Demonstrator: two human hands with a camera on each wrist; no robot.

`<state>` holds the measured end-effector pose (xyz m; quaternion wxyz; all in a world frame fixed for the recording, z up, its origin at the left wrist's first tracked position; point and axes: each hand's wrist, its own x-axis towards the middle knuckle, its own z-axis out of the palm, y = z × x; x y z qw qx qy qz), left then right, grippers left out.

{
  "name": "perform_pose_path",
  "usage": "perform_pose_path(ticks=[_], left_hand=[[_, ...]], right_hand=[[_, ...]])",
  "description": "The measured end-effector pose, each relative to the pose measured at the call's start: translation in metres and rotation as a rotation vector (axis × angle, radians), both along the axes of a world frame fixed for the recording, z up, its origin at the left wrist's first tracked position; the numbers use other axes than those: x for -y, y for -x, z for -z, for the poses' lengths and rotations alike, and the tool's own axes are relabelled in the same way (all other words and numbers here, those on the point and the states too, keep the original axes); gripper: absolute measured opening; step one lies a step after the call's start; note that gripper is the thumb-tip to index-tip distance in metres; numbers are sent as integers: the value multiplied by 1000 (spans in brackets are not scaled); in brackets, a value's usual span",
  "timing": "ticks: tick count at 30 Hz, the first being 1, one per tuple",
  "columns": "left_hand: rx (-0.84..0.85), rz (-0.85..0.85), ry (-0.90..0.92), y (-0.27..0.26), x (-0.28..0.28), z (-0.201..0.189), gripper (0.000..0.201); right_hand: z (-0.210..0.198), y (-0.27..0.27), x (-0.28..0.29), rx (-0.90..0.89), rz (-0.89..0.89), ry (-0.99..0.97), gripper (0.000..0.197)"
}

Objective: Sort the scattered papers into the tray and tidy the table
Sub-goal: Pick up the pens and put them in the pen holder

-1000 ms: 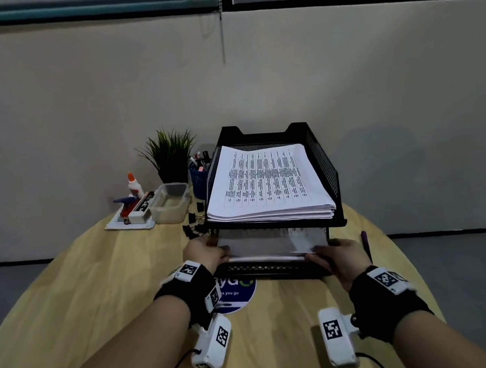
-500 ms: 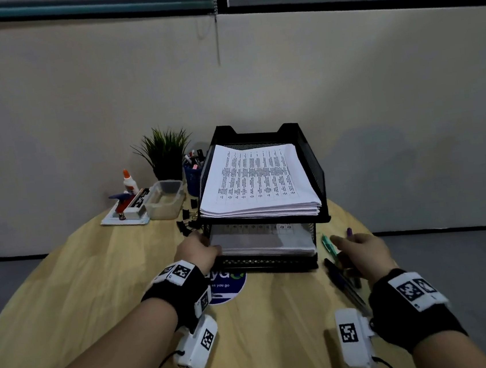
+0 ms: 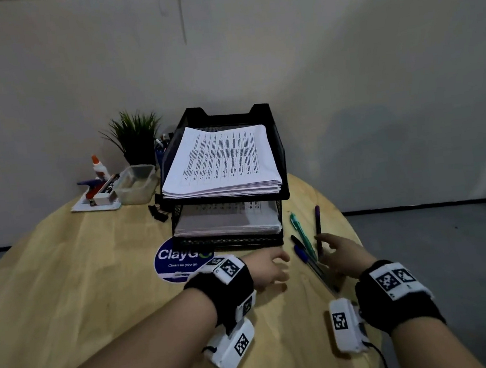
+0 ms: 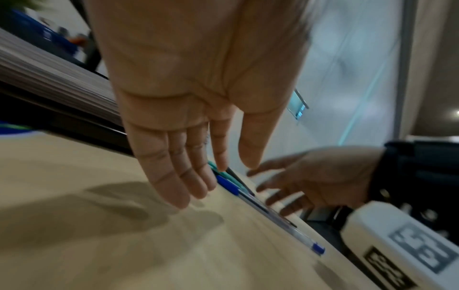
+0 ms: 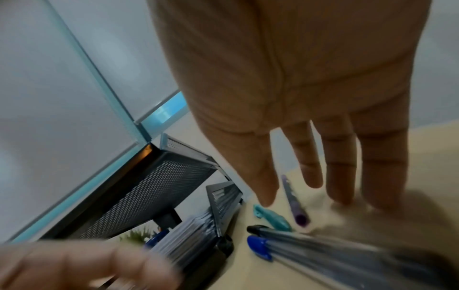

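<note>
I am seeing my left hand [image 3: 267, 269], off the tray [image 3: 229, 240] since before, grip spread; right hand [image 3: 340, 254], grip spread, nearing pens [image 3: 303, 237].

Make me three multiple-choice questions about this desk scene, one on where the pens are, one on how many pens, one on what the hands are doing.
1. Where do the loose pens lie?
A. on the table right of the paper tray
B. in the top tier
C. beside the glue bottle

2. How many loose pens lie there?
A. two
B. four
C. six

3. What are the hands doing?
A. both grip papers
B. both are open, holding nothing
C. the right hand grips a stapler

Answers:
1 A: the pens lie on the table right of the paper tray.
2 B: green, purple, black-capped and blue-capped.
3 B: the left hand and right hand show spread, empty fingers.
</note>
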<state>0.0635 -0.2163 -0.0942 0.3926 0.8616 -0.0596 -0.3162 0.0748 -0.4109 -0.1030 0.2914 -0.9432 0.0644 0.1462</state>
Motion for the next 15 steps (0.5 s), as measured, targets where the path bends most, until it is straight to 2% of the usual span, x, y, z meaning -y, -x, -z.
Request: perform_pose_path(ticks=[2,4,7,10,13,15], left_hand=[[31,108,-53,-5,16,-5,49],[120,230,-175,-9,30,-9,52],[198,334,-335,-17,42,-9,50],[257,288,-371,-24,49,-8,39],[298,219,-397,-35,54,-1,31],[319,164,-420,-37,59,4,31]], right_hand=[[1,-7,-5,34,-141,95,49],[3,-11,-7,46,-242,223,44],[3,-14,-3,64,-201,267,37],[3,-18,4,101,-134,280,30],[4,-23,8,60,-85,292,19],[5,-24,8,36,-41,286,22]])
